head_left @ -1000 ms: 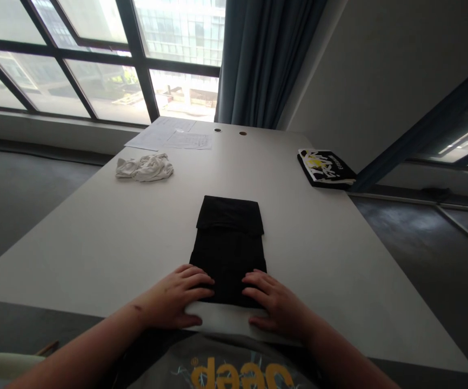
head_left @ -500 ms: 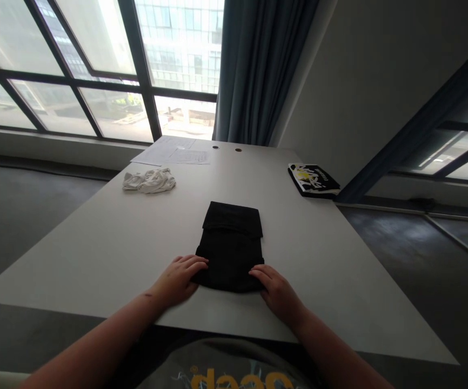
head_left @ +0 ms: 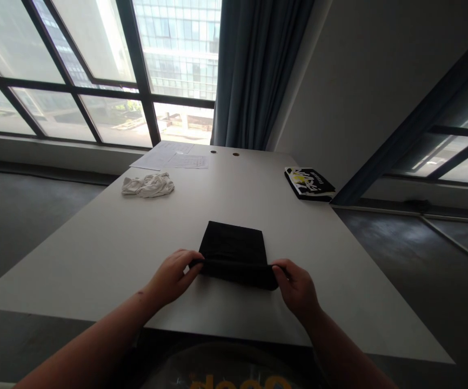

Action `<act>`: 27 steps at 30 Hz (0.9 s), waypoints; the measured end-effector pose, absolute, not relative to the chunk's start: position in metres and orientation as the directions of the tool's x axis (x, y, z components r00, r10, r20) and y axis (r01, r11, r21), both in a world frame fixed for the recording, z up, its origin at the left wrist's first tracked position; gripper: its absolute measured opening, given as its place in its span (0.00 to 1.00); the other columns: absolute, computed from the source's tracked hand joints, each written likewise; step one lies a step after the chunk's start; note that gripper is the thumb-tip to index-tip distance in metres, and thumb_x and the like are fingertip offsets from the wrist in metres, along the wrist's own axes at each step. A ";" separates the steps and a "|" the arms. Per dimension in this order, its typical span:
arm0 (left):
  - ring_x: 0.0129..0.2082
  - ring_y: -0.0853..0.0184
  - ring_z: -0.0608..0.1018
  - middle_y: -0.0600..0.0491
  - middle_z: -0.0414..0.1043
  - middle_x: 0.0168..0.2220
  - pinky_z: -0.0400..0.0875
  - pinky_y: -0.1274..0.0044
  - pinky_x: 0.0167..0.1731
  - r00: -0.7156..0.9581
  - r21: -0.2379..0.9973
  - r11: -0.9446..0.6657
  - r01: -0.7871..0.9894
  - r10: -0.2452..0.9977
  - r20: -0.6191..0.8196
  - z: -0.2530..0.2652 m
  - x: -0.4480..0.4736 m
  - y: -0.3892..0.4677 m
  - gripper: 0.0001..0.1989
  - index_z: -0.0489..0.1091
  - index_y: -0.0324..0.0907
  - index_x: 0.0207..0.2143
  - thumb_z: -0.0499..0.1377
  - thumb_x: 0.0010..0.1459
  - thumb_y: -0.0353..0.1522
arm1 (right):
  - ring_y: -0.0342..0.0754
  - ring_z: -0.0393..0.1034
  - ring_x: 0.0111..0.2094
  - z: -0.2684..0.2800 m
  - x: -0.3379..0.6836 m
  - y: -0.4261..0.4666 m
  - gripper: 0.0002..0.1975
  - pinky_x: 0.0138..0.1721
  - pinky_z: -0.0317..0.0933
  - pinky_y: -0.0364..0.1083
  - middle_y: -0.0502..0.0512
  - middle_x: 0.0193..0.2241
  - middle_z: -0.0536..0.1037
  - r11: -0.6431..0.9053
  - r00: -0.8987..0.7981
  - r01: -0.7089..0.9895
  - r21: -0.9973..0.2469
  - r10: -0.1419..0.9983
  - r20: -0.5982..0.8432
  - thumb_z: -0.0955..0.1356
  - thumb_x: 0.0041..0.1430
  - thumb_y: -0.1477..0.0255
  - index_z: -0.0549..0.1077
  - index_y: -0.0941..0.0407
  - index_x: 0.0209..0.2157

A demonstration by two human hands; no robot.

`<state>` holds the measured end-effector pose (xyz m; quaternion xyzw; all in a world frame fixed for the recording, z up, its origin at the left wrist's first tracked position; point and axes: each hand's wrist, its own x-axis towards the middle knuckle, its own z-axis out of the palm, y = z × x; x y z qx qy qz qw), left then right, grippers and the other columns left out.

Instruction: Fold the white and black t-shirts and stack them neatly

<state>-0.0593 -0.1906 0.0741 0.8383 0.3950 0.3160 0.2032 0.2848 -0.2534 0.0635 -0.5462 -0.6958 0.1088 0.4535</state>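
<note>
My left hand (head_left: 174,276) and right hand (head_left: 299,287) pinch the black cloth (head_left: 234,243) by its raised edge, fingers closed; uneven pulling could skew it.

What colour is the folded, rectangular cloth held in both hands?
The folded, rectangular cloth is black, seen best in the head view.

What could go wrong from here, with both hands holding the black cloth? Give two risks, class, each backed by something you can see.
1. The left hand and right hand grip the black cloth at opposite sides; if one slipped, that side could drop and crease.
2. Between the hands, no fingers support the cloth's near part, so it might sag or wrinkle.
</note>
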 end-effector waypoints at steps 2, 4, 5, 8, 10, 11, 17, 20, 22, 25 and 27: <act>0.31 0.65 0.79 0.54 0.79 0.33 0.74 0.72 0.36 0.402 0.628 -0.513 0.585 0.856 0.325 0.081 -0.046 -0.174 0.11 0.73 0.47 0.44 0.54 0.69 0.40 | 0.48 0.73 0.28 0.070 0.281 -0.231 0.15 0.31 0.66 0.45 0.52 0.27 0.78 0.252 0.141 0.675 -0.693 0.879 0.457 0.64 0.70 0.59 0.76 0.53 0.36; 0.29 0.65 0.78 0.55 0.78 0.32 0.73 0.73 0.34 0.333 0.660 -0.436 0.612 0.899 0.285 0.078 -0.028 -0.147 0.13 0.73 0.46 0.46 0.53 0.69 0.41 | 0.49 0.73 0.31 0.066 0.280 -0.200 0.17 0.34 0.64 0.44 0.53 0.29 0.79 0.142 0.238 0.684 -0.716 0.884 0.403 0.63 0.70 0.58 0.76 0.55 0.35; 0.32 0.64 0.79 0.54 0.79 0.33 0.74 0.72 0.37 0.299 0.668 -0.407 0.623 0.913 0.278 0.074 -0.019 -0.131 0.13 0.73 0.45 0.46 0.53 0.69 0.41 | 0.49 0.73 0.32 0.061 0.280 -0.183 0.17 0.35 0.63 0.45 0.54 0.30 0.79 0.097 0.259 0.701 -0.707 0.888 0.379 0.62 0.70 0.59 0.76 0.55 0.35; 0.46 0.58 0.80 0.49 0.80 0.42 0.74 0.67 0.51 0.282 0.624 -0.395 0.674 0.919 0.277 0.052 0.006 -0.083 0.10 0.73 0.44 0.44 0.55 0.67 0.38 | 0.51 0.73 0.35 0.034 0.283 -0.134 0.15 0.39 0.61 0.46 0.58 0.33 0.80 -0.047 0.274 0.809 -0.587 0.912 0.305 0.62 0.69 0.64 0.76 0.56 0.36; 0.55 0.57 0.77 0.47 0.79 0.50 0.69 0.65 0.60 0.334 0.598 -0.434 0.674 0.901 0.277 0.035 0.015 -0.058 0.10 0.73 0.43 0.46 0.55 0.67 0.35 | 0.53 0.72 0.39 0.015 0.287 -0.112 0.14 0.43 0.61 0.47 0.61 0.37 0.80 -0.087 0.243 0.879 -0.469 0.927 0.285 0.61 0.69 0.68 0.76 0.57 0.35; 0.56 0.57 0.77 0.46 0.79 0.51 0.68 0.65 0.62 0.344 0.591 -0.426 0.685 0.904 0.252 0.027 0.018 -0.049 0.09 0.73 0.43 0.46 0.55 0.67 0.34 | 0.53 0.71 0.40 0.007 0.289 -0.104 0.13 0.45 0.60 0.48 0.63 0.38 0.79 -0.085 0.219 0.905 -0.416 0.933 0.286 0.61 0.68 0.69 0.76 0.57 0.35; 0.47 0.58 0.80 0.49 0.80 0.46 0.74 0.66 0.52 0.297 0.606 -0.302 0.736 0.948 0.112 0.002 0.009 -0.032 0.10 0.71 0.46 0.49 0.58 0.66 0.36 | 0.53 0.70 0.43 -0.015 0.306 -0.087 0.12 0.47 0.61 0.47 0.62 0.41 0.77 -0.025 0.145 0.928 -0.372 0.943 0.300 0.62 0.69 0.68 0.75 0.56 0.36; 0.46 0.60 0.80 0.51 0.80 0.48 0.74 0.67 0.52 0.298 0.627 -0.313 0.714 0.945 0.132 0.000 0.004 -0.033 0.13 0.70 0.47 0.52 0.57 0.66 0.34 | 0.52 0.71 0.43 -0.014 0.311 -0.079 0.11 0.44 0.61 0.46 0.61 0.43 0.78 -0.016 0.132 0.921 -0.390 0.953 0.272 0.63 0.69 0.66 0.75 0.56 0.37; 0.48 0.59 0.80 0.50 0.80 0.48 0.74 0.66 0.53 0.323 0.580 -0.354 0.734 0.933 0.160 0.004 0.004 -0.035 0.14 0.71 0.46 0.52 0.56 0.65 0.31 | 0.52 0.72 0.42 -0.011 0.312 -0.074 0.11 0.42 0.60 0.46 0.58 0.42 0.79 -0.025 0.129 0.916 -0.400 0.964 0.234 0.64 0.69 0.65 0.76 0.55 0.37; 0.56 0.56 0.76 0.49 0.78 0.54 0.71 0.62 0.58 0.400 0.406 -0.482 0.776 0.875 0.274 0.017 0.010 -0.047 0.13 0.75 0.46 0.46 0.55 0.62 0.26 | 0.52 0.73 0.40 -0.002 0.313 -0.071 0.10 0.39 0.61 0.46 0.56 0.40 0.80 -0.082 0.175 0.902 -0.424 0.967 0.186 0.66 0.69 0.65 0.77 0.54 0.40; 0.60 0.55 0.74 0.50 0.75 0.59 0.69 0.61 0.61 0.449 0.309 -0.557 0.771 0.820 0.356 0.028 0.020 -0.062 0.13 0.77 0.46 0.42 0.55 0.62 0.25 | 0.52 0.73 0.40 0.006 0.311 -0.074 0.09 0.41 0.63 0.47 0.57 0.41 0.81 -0.076 0.184 0.899 -0.431 0.959 0.215 0.66 0.68 0.67 0.77 0.55 0.42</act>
